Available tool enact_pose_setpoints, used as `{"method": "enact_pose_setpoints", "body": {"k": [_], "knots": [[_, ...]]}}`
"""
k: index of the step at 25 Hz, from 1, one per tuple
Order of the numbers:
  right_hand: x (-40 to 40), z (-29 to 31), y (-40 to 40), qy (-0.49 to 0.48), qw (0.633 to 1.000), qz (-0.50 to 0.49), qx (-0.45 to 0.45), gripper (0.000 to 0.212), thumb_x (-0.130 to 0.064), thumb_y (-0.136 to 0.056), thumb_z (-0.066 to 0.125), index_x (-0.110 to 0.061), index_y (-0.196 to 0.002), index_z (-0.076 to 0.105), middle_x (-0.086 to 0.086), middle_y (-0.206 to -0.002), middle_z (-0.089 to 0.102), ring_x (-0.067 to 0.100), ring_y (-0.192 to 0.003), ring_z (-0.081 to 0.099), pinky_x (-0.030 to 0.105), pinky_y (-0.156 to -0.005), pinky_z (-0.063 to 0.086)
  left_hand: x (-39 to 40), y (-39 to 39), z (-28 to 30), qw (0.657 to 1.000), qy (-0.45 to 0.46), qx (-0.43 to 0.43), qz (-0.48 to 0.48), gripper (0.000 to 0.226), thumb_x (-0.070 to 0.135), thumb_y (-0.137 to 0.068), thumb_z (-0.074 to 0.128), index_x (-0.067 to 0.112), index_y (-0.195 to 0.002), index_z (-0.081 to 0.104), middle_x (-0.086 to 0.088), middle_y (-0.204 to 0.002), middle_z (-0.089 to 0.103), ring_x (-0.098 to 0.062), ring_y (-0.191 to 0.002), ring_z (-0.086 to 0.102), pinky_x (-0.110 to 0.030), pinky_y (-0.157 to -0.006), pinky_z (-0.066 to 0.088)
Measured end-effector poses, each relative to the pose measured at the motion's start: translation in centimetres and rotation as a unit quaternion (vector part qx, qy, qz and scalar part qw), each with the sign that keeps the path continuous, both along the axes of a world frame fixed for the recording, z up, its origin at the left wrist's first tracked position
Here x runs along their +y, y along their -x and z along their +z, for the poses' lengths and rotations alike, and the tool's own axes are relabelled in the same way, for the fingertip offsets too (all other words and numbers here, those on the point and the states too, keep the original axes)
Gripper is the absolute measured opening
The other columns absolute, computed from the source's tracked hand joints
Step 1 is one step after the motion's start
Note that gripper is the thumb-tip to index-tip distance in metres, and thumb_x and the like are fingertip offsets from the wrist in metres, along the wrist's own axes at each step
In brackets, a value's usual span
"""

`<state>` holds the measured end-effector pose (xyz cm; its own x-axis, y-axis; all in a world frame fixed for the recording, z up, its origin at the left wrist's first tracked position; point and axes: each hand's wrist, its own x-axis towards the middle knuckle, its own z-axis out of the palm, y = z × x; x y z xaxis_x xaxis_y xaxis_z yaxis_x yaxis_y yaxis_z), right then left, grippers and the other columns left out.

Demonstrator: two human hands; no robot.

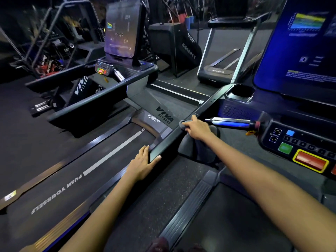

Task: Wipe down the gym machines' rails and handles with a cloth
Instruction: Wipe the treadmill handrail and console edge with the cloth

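Both hands are on the dark rail (169, 140) that runs diagonally through the middle of the frame: the left hand (143, 163) lies relaxed and flat over its near end, fingers straight on one side and thumb on the other. Further up the rail, the right hand (197, 129) grips a dark cloth (183, 123) against it, just left of a chrome handle (230, 122) by the console (298, 148) at right.

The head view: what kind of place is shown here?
Most likely a commercial gym's cardio area. Several treadmills stand side by side, one belt printed "PUSH YOURSELF", with lit console screens and a red stop button. The right hand holds a cloth on a side rail.
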<state>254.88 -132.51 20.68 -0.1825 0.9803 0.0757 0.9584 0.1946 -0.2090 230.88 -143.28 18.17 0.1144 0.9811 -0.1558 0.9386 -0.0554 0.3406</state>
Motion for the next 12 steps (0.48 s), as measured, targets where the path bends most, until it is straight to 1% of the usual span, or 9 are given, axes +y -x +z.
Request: {"method": "enact_pose_setpoints", "body": {"k": [2,4,6,7,8,10,11,12], "knots": [[0.4,0.5,1.4,-0.004,1.0,-0.011,-0.015,0.025,-0.032,-0.092,0.053,-0.029,-0.115,0.062,0.011,-0.119,0.043,0.034,-0.107,0.057,0.04,-0.085,0.046,1.6,-1.5,0.3,1.0,-0.006,-0.01,-0.018,0.079,0.06,-0.091,0.031,0.013,-0.15,0.008,-0.001,-0.158,0.007,-0.018,-0.143,0.017,-0.045,-0.113,0.023],[-0.6,-0.3,2.1,-0.014,0.999,0.033,-0.01,0.031,-0.031,-0.092,0.052,-0.032,-0.122,0.058,0.011,-0.122,0.042,0.033,-0.107,0.055,0.041,-0.086,0.045,3.5,-3.5,0.6,0.999,-0.03,-0.003,-0.035,0.078,0.059,-0.092,0.033,0.01,-0.149,0.01,-0.003,-0.157,0.011,-0.018,-0.143,0.016,-0.044,-0.113,0.021],[-2.1,-1.6,1.0,-0.014,0.996,0.073,0.042,0.037,-0.029,-0.092,0.053,-0.033,-0.129,0.054,0.011,-0.122,0.042,0.032,-0.105,0.055,0.04,-0.087,0.045,5.3,-5.3,0.7,0.997,-0.067,0.009,-0.049,0.078,0.058,-0.093,0.033,0.008,-0.148,0.012,-0.006,-0.156,0.016,-0.019,-0.143,0.017,-0.043,-0.113,0.019],[-2.4,-2.1,-0.1,-0.01,0.995,0.073,0.07,0.038,-0.028,-0.092,0.055,-0.033,-0.129,0.054,0.01,-0.121,0.043,0.031,-0.104,0.055,0.04,-0.086,0.044,5.9,-5.9,0.6,0.995,-0.08,0.012,-0.053,0.079,0.061,-0.092,0.031,0.007,-0.147,0.014,-0.007,-0.155,0.02,-0.019,-0.142,0.02,-0.044,-0.113,0.019],[-2.1,-2.2,-1.1,-0.009,0.995,0.057,0.082,0.037,-0.028,-0.091,0.056,-0.032,-0.128,0.056,0.01,-0.12,0.043,0.03,-0.104,0.055,0.039,-0.085,0.044,6.3,-6.3,0.4,0.994,-0.089,0.016,-0.054,0.083,0.066,-0.089,0.025,0.007,-0.147,0.017,-0.008,-0.154,0.024,-0.02,-0.141,0.023,-0.044,-0.113,0.02],[-0.5,-1.9,-1.9,-0.003,0.997,0.005,0.075,0.032,-0.028,-0.091,0.056,-0.031,-0.123,0.06,0.01,-0.117,0.044,0.03,-0.104,0.055,0.04,-0.085,0.044,6.2,-6.6,-0.2,0.991,-0.11,0.041,-0.061,0.101,0.078,-0.077,0.005,0.006,-0.145,0.022,-0.008,-0.15,0.032,-0.023,-0.136,0.031,-0.045,-0.11,0.024],[0.5,-1.7,-1.7,-0.004,0.998,-0.02,0.067,0.03,-0.028,-0.091,0.055,-0.03,-0.12,0.061,0.011,-0.116,0.044,0.031,-0.105,0.055,0.041,-0.085,0.044,6.2,-6.5,-0.6,0.989,-0.122,0.053,-0.069,0.107,0.08,-0.071,-0.001,0.006,-0.145,0.023,-0.008,-0.149,0.034,-0.023,-0.135,0.034,-0.044,-0.11,0.025],[1.3,-1.3,-1.1,-0.007,0.997,-0.041,0.058,0.028,-0.029,-0.091,0.055,-0.03,-0.118,0.062,0.011,-0.116,0.044,0.032,-0.106,0.054,0.042,-0.086,0.044,6.2,-6.4,-0.8,0.987,-0.13,0.054,-0.072,0.109,0.08,-0.07,-0.002,0.005,-0.145,0.023,-0.008,-0.149,0.034,-0.022,-0.134,0.034,-0.043,-0.11,0.025]]}}
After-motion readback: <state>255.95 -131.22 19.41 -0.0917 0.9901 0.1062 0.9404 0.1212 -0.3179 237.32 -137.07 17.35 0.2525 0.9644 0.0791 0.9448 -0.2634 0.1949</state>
